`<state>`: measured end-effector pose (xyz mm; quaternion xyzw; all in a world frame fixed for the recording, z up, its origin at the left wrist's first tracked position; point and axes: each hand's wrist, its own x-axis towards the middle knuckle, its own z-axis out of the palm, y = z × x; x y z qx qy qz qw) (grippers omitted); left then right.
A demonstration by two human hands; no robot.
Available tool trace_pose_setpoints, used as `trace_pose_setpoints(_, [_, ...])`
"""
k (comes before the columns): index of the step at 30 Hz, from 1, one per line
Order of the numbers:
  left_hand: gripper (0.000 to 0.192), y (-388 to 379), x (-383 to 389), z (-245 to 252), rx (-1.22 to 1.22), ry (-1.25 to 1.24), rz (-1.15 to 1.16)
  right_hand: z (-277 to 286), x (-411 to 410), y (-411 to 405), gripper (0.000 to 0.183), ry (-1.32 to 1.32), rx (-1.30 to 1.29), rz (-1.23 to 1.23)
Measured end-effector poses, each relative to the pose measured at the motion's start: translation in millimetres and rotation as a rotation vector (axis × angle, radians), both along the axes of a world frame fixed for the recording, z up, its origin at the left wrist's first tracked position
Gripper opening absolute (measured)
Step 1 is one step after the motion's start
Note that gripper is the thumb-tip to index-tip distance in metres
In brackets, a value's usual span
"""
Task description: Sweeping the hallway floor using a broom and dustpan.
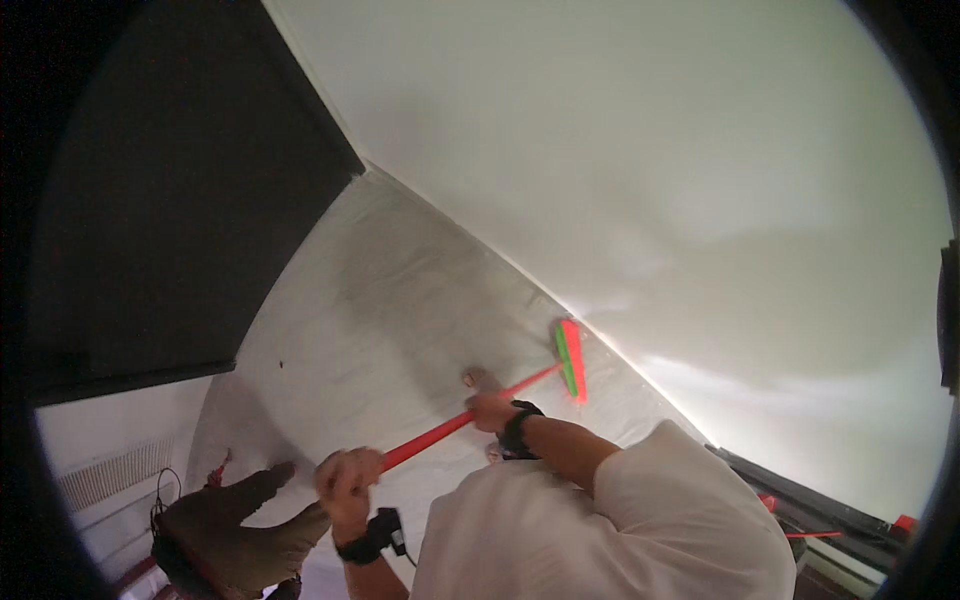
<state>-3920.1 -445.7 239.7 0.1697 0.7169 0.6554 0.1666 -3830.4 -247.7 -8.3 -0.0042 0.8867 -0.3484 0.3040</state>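
A broom with a red handle (pixel 427 442) slants across the floor in front of me. My left hand (pixel 349 480) grips the upper end of the handle, at the lower middle of the view. Farther down the handle, my right hand (pixel 491 412) is closed around it. The red and green broom head (pixel 571 361) rests by the foot of the pale wall, to the right of my right hand. Both wrists wear black bands. Part of my bare foot (pixel 474 377) shows just beyond my right hand.
The pale floor (pixel 360 322) narrows to a corner between a dark panel (pixel 187 195) and a large pale wall (pixel 637 165). At the lower left is another person in brown trousers (pixel 247 532), near a vent grille (pixel 116 472). Red items and a dark rail (pixel 810 487) are at lower right.
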Motion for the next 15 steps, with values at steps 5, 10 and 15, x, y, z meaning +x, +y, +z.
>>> trace_pose_setpoints(5, [0.022, -59, -9, 13, -0.423, 0.418, 0.092, 20, -50, -49, 0.016, 0.046, 0.001, 0.164])
trace_pose_setpoints(10, [0.025, -86, -12, 20, -0.258, 0.171, 0.075, 42, -44, -60, 0.017, -0.06, -0.058, -0.002])
trace_pose_setpoints(15, [0.028, -70, -43, 12, -0.473, 0.432, -0.025, 43, -35, -49, 0.014, -0.144, -0.038, -0.084])
